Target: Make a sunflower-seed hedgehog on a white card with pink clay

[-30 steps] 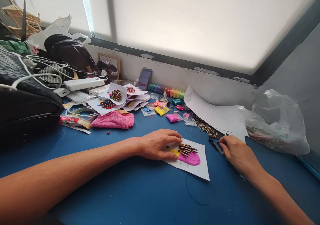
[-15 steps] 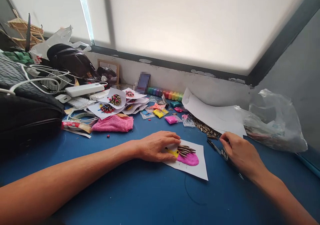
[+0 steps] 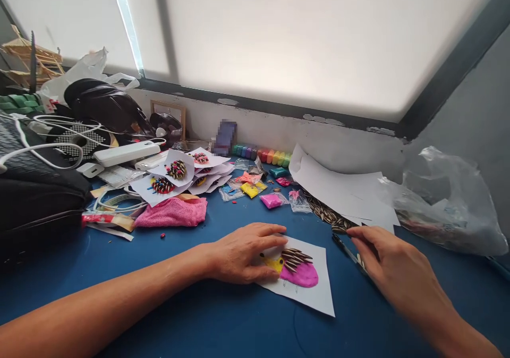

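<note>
My left hand point(image 3: 249, 254) lies spread on the left part of a white paper sheet point(image 3: 319, 300), holding it down on the blue table. On the sheet is a clay figure: a yellow head point(image 3: 274, 263) with dark dots, partly under my fingers, and a flat magenta body point(image 3: 300, 276). Sunflower seeds point(image 3: 295, 258) stick in the upper part of the body. To the right, my right hand point(image 3: 392, 260) reaches with its fingertips to the near edge of a seed pile point(image 3: 324, 212), thumb and forefinger apart. A dark pen point(image 3: 346, 249) and a few loose seeds lie beside and partly under it.
Large white papers point(image 3: 338, 185) partly cover the seeds, with a clear plastic bag point(image 3: 450, 209) to their right. Clay packets point(image 3: 271, 201) lie behind the sheet. At left are finished seed pictures point(image 3: 175, 172), a pink cloth point(image 3: 175, 213), a white power bank point(image 3: 126, 152) and a black bag point(image 3: 40, 193).
The fingers of my right hand have stretched forward to the seed pile and parted. My left hand stays on the sheet. The camera view has shifted slightly.
</note>
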Tool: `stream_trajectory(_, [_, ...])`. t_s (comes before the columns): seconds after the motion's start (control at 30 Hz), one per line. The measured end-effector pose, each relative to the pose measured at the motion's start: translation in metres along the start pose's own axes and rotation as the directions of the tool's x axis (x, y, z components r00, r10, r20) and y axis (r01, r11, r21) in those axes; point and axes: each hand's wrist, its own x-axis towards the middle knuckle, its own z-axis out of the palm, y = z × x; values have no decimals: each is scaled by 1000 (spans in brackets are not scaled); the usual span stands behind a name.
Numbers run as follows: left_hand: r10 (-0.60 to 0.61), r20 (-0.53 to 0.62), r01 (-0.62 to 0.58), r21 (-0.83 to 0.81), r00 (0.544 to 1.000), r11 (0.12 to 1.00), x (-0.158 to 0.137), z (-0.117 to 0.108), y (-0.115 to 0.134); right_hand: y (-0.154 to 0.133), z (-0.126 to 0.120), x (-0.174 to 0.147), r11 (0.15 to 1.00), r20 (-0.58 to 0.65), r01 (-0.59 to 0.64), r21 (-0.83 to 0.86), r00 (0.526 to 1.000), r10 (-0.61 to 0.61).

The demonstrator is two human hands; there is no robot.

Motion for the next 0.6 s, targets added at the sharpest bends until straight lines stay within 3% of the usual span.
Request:
stream_trajectory(0.1, [-21, 1, 21, 7, 1000, 1000, -1, 1, -1, -12, 6, -4, 999, 2, 37, 13, 999, -37])
stream_trajectory(0.2, [5, 0, -5, 6, 1000, 1000, 1, 1, 0, -30, 8, -8, 992, 108, 71, 103, 991, -82])
stream_trajectory(0.37, [22, 9, -22, 1, 1000, 1000, 2, 0, -1, -43, 5, -11, 983, 244, 20, 184, 968, -65])
stream_trajectory(0.6, [33, 26, -33, 14, 999, 999, 3, 1, -2, -44, 4, -10, 982, 172, 41, 187, 982, -74])
